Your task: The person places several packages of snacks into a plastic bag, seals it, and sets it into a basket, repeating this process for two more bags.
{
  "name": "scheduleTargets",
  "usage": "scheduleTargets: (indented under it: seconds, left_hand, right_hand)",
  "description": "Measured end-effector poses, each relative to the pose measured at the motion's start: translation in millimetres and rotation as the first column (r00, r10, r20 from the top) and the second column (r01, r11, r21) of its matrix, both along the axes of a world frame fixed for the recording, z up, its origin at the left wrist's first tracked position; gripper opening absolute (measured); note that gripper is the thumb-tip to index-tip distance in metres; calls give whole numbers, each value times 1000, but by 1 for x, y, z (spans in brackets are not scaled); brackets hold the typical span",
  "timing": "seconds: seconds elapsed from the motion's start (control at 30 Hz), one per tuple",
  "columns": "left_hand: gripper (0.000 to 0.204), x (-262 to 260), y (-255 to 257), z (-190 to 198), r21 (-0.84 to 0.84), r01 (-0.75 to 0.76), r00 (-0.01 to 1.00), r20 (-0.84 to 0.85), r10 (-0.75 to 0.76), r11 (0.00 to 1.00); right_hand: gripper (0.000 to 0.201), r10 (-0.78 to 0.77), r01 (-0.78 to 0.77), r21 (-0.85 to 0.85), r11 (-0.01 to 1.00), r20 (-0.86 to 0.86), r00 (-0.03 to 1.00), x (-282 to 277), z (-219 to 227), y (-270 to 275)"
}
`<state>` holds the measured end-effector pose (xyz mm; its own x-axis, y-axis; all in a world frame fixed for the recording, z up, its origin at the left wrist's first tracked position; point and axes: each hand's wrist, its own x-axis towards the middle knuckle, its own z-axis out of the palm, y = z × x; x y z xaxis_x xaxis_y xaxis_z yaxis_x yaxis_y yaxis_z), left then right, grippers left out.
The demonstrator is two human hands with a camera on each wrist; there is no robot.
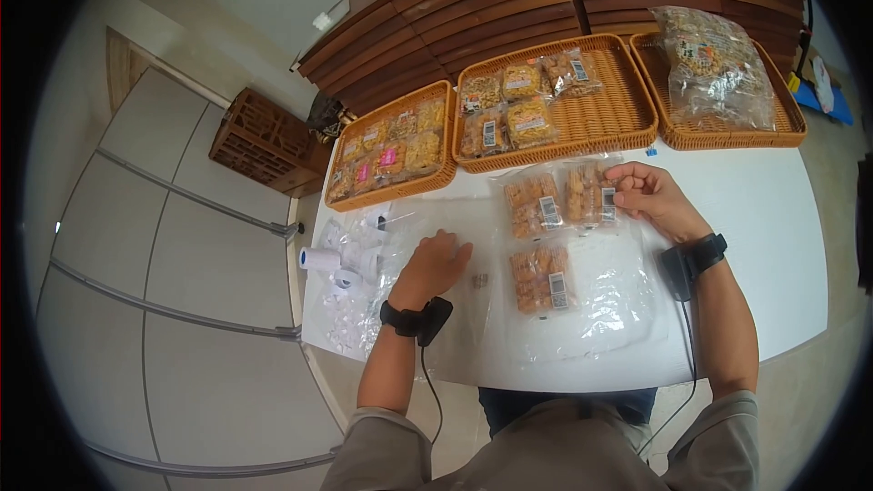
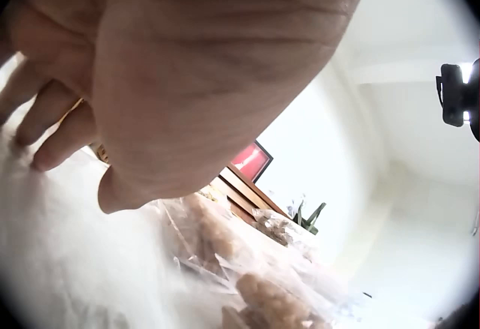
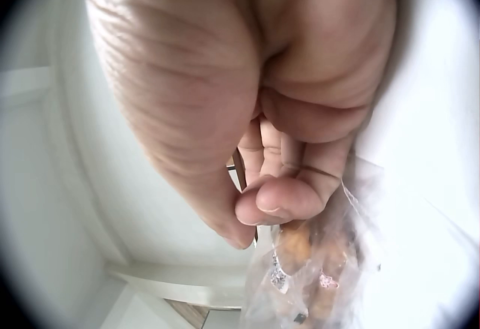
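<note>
My right hand [image 1: 650, 193] pinches the right edge of a clear snack packet [image 1: 587, 195] with brown pieces and a barcode label. In the right wrist view the curled fingers [image 3: 289, 198] and thumb are at the packet's clear film [image 3: 315, 276]. Left of it lies a similar packet [image 1: 527, 203], and a third packet [image 1: 535, 277] lies nearer the body. All three overlap a large clear plastic bag [image 1: 600, 318] on the table. My left hand [image 1: 435, 265] rests with relaxed fingers over clear plastic film, left of the packets, holding nothing.
Along the back stand three wicker trays: a left tray [image 1: 444, 164] and a middle tray [image 1: 623, 91] with snack packets, and a right tray [image 1: 727, 138] with a large filled bag [image 1: 714, 64]. A white roll [image 1: 318, 259] and crumpled plastic lie at the white table's [image 1: 773, 255] left.
</note>
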<state>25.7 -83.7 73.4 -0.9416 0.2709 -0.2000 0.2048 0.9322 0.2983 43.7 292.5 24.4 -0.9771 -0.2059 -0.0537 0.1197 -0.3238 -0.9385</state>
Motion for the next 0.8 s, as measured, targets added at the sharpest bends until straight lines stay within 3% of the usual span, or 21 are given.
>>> scheduleTargets:
  seconds: [0.1,0.2,0.3,0.6,0.7,0.8]
  left_hand:
    - [63,1,9,23,-92,-14,979,200,32,996]
    - [72,6,-19,-19,-37,124,992,40,-122,992]
    - [76,24,-13,-13,-16,149,987,71,-147,989]
    - [72,54,-5,9,277,343,920,94,-380,898]
    - [71,53,-4,19,32,350,936,31,-351,936]
    - [71,50,-4,29,-70,355,934,-17,-357,932]
  right_hand:
    - [36,0,0,-11,1000,-7,1000,-1,-1,-1]
    - [35,4,-5,-29,1000,-13,1000,-1,-3,0]
    - [35,19,-20,-42,999,-21,1000,-1,-5,0]
    - [35,2,-3,-35,999,-20,1000,-3,-6,0]
    - [35,-3,3,-27,1000,4,1000,-3,-3,-1]
    - [35,7,-6,-31,1000,10,1000,-3,-3,-1]
